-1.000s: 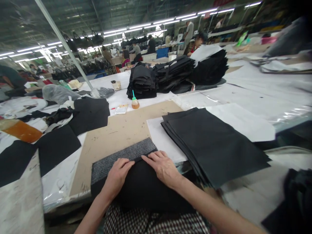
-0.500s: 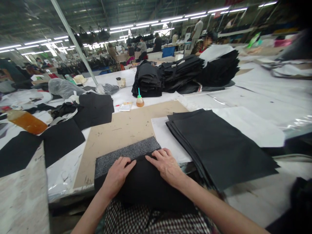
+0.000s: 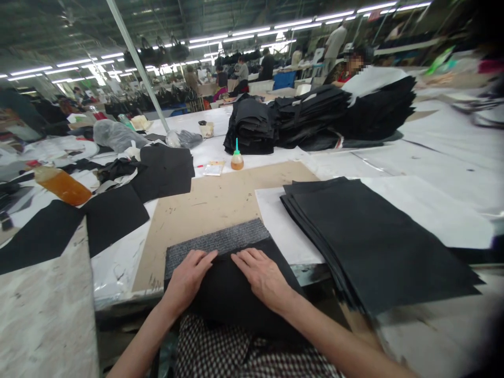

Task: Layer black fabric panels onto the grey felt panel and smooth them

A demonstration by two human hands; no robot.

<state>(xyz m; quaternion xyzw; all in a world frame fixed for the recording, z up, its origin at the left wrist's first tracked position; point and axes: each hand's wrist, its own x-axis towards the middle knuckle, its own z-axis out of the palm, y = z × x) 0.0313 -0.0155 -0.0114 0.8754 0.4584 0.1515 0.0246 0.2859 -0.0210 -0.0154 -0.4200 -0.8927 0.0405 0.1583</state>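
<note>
A black fabric piece (image 3: 228,302) hangs over the table's front edge toward my lap. Beyond its upper edge shows a grey ribbed textile strip (image 3: 220,239), lying on a tan board (image 3: 197,212). My left hand (image 3: 188,275) lies on the black piece near that edge, fingers stretched out and pressing down. To the right of it, my right hand (image 3: 263,275) rests flat on the same piece, fingers extended. The two thumbs and fingertips point toward each other with a small gap. What lies under the palms is hidden.
A stack of black sheets (image 3: 370,236) overhangs the edge at right. Behind the board stand a small glue bottle (image 3: 237,160) and a pile of folded black pieces (image 3: 307,118). An amber bottle (image 3: 65,185) lies at left by loose black pieces (image 3: 116,212). People work farther back.
My right hand has moved slightly down and flattened, uncovering the black piece's upper right corner. My left hand stays near the edge. The whole view has shifted, with things appearing farther right.
</note>
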